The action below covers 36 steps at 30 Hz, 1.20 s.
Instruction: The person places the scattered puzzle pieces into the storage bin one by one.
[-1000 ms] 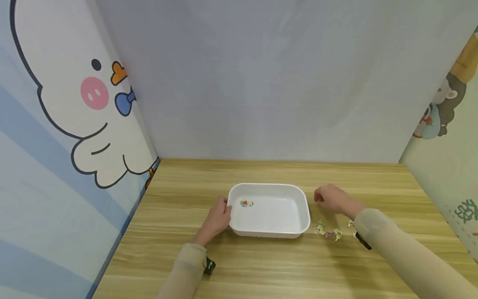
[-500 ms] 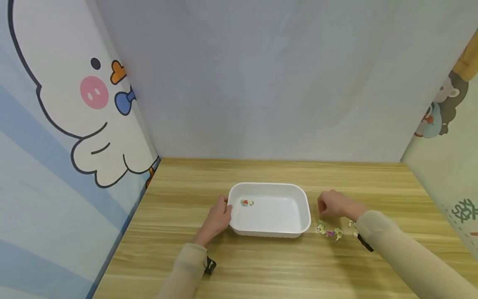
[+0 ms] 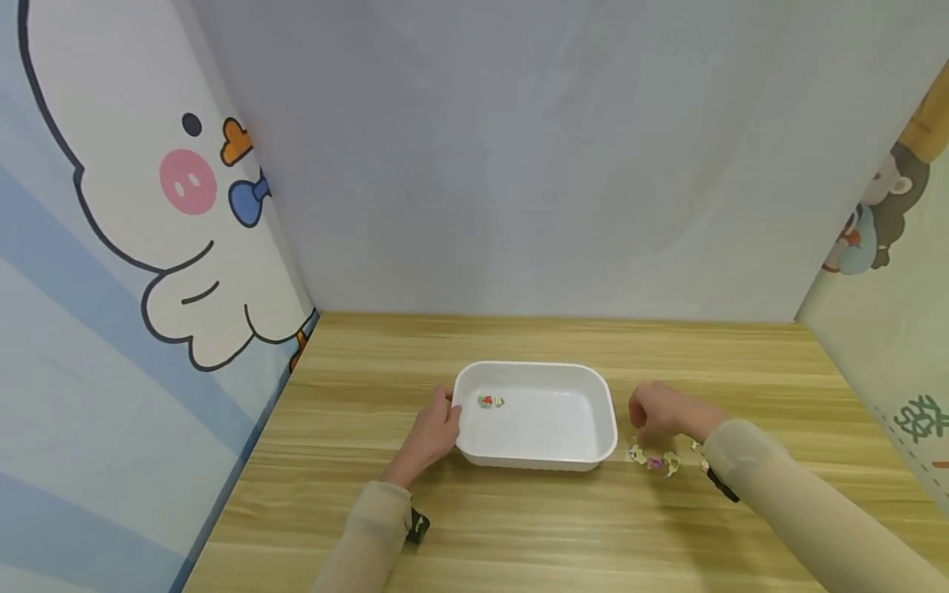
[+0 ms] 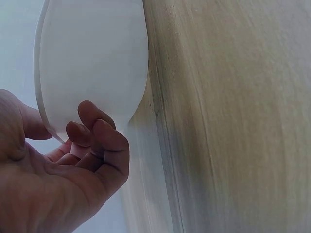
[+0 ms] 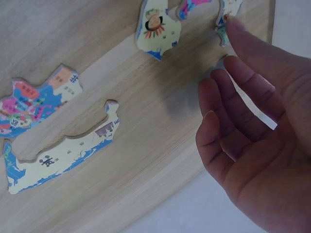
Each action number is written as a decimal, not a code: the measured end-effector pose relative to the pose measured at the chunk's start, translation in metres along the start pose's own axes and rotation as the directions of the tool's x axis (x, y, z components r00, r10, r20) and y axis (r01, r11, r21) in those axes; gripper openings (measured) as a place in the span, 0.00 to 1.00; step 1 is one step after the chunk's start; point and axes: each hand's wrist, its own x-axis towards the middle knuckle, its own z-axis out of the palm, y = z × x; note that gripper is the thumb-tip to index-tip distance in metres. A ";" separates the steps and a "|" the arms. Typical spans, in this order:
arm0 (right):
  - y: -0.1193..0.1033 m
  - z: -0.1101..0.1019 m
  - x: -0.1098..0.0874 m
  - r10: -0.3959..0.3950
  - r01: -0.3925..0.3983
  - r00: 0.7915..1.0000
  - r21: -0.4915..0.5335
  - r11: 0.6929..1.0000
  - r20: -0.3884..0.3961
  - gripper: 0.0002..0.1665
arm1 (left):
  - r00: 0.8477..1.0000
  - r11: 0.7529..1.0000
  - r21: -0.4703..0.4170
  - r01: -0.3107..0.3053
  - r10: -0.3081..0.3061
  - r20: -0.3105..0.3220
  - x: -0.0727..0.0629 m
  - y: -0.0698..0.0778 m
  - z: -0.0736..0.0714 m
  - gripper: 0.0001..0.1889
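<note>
My left hand (image 3: 432,426) grips the left end of a white plastic tub (image 3: 534,461). In the left wrist view its curled fingers (image 4: 112,138) press the outer wall, with the thumb at the rim. Two small puzzle pieces (image 3: 485,402) lie inside at the left. My right hand (image 3: 663,412) is low over several flat, printed puzzle pieces (image 3: 671,464) right of the tub. In the right wrist view its thumb overlaps a cream piece (image 5: 228,8) and a small green piece (image 5: 222,36). Thumb and forefinger stand apart, the other fingers loosely curled.
Two larger-looking map-like pieces, a blue-and-pink one (image 5: 41,99) and a long cream one (image 5: 63,158), lie near the right wrist. The wood-grain table (image 3: 549,527) meets a grey backdrop (image 3: 534,165) behind, with printed panels on both sides.
The right hand has moved slightly right, then nearer the pieces, and now covers most of the green one. The left hand and tub have barely moved.
</note>
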 end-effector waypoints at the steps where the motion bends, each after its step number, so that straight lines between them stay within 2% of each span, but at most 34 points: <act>1: 0.000 0.001 0.000 -0.002 0.002 1.000 -0.005 1.000 -0.001 0.13 | 1.000 1.000 -0.001 -0.001 0.001 -0.001 0.000 0.000 0.000 0.14; 11: 0.004 0.009 0.005 -0.013 0.012 0.999 -0.025 1.000 -0.032 0.14 | 1.000 1.000 0.015 -0.004 0.004 -0.012 0.000 -0.001 0.000 0.14; 21: 0.008 0.010 0.005 -0.053 0.054 0.997 0.018 0.998 -0.050 0.13 | 1.000 1.000 0.016 -0.004 0.004 -0.009 0.002 -0.002 0.001 0.15; 36: 0.008 0.009 0.005 -0.047 0.049 0.996 0.035 0.998 -0.074 0.16 | 1.000 1.000 0.022 0.006 -0.006 -0.011 0.001 0.000 0.001 0.15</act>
